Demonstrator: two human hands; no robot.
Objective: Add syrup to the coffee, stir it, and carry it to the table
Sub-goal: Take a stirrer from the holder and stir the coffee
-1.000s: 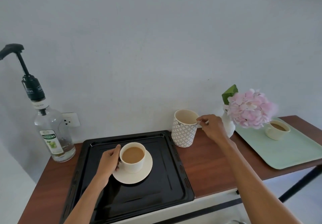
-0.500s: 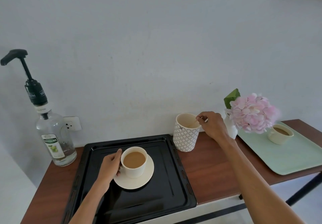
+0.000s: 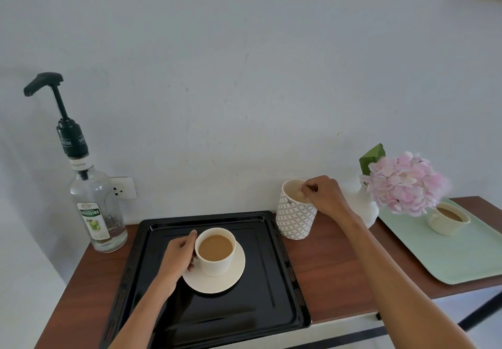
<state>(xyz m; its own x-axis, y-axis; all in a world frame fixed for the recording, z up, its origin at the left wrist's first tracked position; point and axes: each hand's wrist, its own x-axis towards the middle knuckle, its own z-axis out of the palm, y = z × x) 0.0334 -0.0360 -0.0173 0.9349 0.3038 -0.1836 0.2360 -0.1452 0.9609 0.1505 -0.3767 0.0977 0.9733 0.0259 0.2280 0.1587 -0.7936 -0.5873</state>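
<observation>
A white cup of milky coffee [image 3: 216, 250] stands on a white saucer [image 3: 236, 275] inside a black baking tray [image 3: 217, 316]. My left hand [image 3: 178, 256] is wrapped around the cup's left side. A clear syrup bottle [image 3: 95, 207] with a black pump stands at the far left of the wooden table [image 3: 331, 275]. My right hand [image 3: 324, 195] hovers over the rim of a patterned grey-white cup [image 3: 294, 221], fingertips pinched on a thin pale spoon handle that is mostly hidden inside the cup.
A white vase with pink flowers [image 3: 404, 183] stands just right of the patterned cup. Behind it, a mint-green tray [image 3: 448, 261] carries a second coffee cup [image 3: 446, 218]. A wall socket [image 3: 122, 188] sits behind the bottle. The wall runs close along the table's back.
My right hand has moved left from beside the patterned cup's rim to over its opening, fingers dipping in. The left hand stays on the coffee cup. The view has shifted slightly.
</observation>
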